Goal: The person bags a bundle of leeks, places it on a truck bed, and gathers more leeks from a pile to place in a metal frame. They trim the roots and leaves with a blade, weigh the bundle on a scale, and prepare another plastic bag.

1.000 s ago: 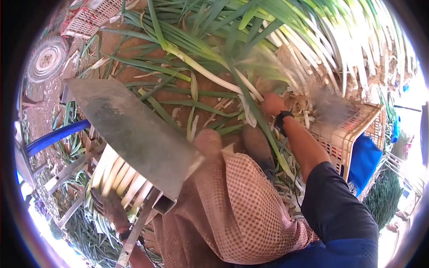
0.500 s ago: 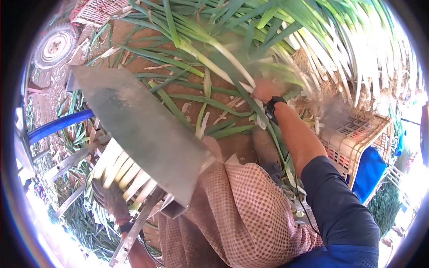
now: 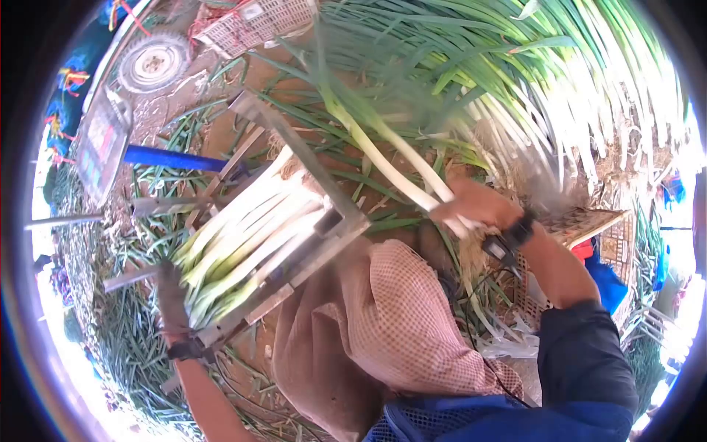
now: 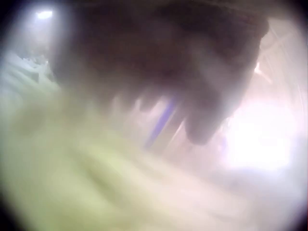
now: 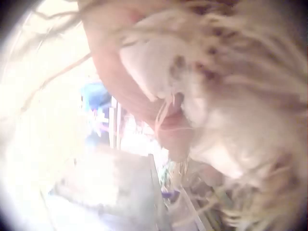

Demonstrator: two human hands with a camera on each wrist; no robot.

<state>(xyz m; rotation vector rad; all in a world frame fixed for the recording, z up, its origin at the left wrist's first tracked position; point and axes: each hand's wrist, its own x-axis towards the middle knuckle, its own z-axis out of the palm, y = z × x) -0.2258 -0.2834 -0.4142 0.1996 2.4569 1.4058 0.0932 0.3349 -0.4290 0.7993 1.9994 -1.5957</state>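
My right hand (image 3: 482, 205) grips two long leeks (image 3: 394, 166) near their rooted white ends. The green tops reach away toward the ground. In the right wrist view, fingers (image 5: 108, 67) curl around the pale stalk ends (image 5: 151, 55), with stringy roots (image 5: 269, 202) hanging close to the camera. My left hand (image 3: 171, 298), in a dark glove, lies at the green side of a bundle of leeks (image 3: 258, 228) laid in a metal frame (image 3: 309, 162). The blurred left wrist view has the gloved fingers (image 4: 197, 127) extended just over pale green stalks (image 4: 101, 183).
A large heap of leeks (image 3: 589, 96) covers the back right. A plastic crate (image 3: 615, 250) stands beside my right arm, another crate (image 3: 258, 26) at the back. A wheel (image 3: 155, 62), a blue bar (image 3: 173, 158) and a flat panel (image 3: 103, 147) are left. Loose leaves litter the ground.
The right hand has lifted two leeks off the ground and drawn them toward me. The metal plate over the frame has swung from broad side to edge-on, exposing the bundle. The view has turned left.
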